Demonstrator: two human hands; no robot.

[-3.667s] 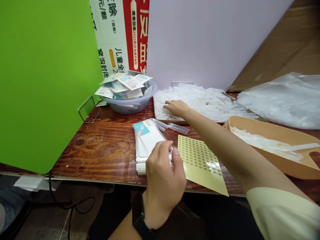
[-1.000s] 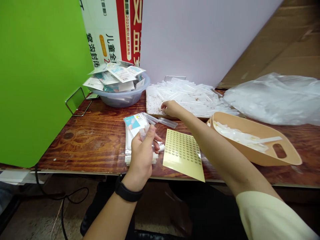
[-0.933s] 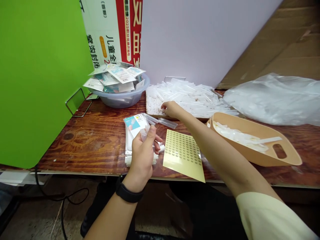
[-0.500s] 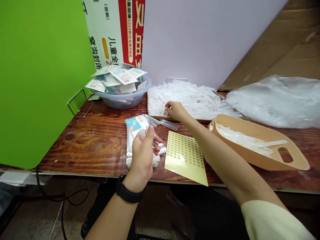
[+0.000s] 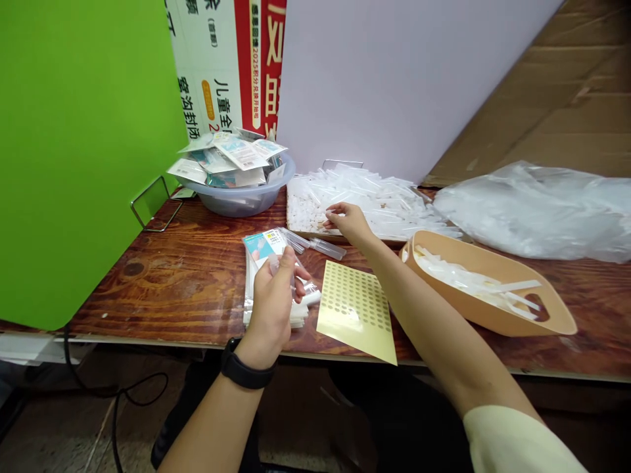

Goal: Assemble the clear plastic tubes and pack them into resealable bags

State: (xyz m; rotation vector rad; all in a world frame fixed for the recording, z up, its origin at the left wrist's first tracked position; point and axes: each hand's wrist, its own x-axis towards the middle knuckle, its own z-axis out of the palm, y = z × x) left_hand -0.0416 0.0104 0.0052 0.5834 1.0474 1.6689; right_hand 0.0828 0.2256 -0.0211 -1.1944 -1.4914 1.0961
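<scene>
Brown wooden table [image 5: 162, 282], backed by a green panel [image 5: 83, 144] at left; near its middle, the left hand [image 5: 273, 302] grips clear plastic pieces [image 5: 276, 264] above packets. Farther off, the right hand [image 5: 348, 222] pinches over the tray [image 5: 300, 230]; its contents, I can't tell.

Clear plastic in our grasp, small white pieces within reach.
We see a translucent plastic piece [image 5: 275, 265] upright in our left hand [image 5: 271, 305], partly hidden by the fingers; the small white pieces [image 5: 303, 209] lie loose and scattered in the tray's left end, beside our right hand [image 5: 349, 222].
</scene>
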